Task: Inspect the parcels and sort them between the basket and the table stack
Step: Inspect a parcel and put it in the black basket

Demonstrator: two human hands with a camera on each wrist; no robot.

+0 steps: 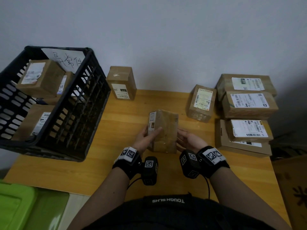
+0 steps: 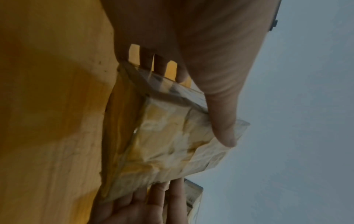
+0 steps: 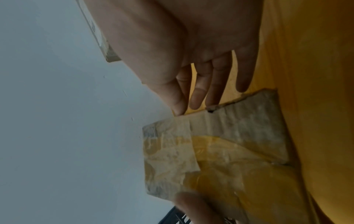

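Your left hand (image 1: 146,138) grips the taped cardboard parcel (image 1: 163,130) on its left side, thumb laid across the near face and fingers wrapped behind the labelled side. Your right hand (image 1: 187,138) is at the parcel's right side with fingers straight and spread; from the right wrist view the fingertips (image 3: 195,104) sit at the parcel's edge, and whether they press on it cannot be told. The parcel stands upright at the middle of the wooden table (image 1: 126,123), its lower end at or just above the surface. Further left, the black basket (image 1: 79,103) rests on the table's left end with several boxes inside and a handwritten sheet against its back wall. Further right, labelled boxes are stacked (image 1: 247,113) along the table's right edge. Beyond the parcel, one box (image 1: 122,83) stands upright against the wall beside the basket, and another (image 1: 201,103) stands just left of the stack.
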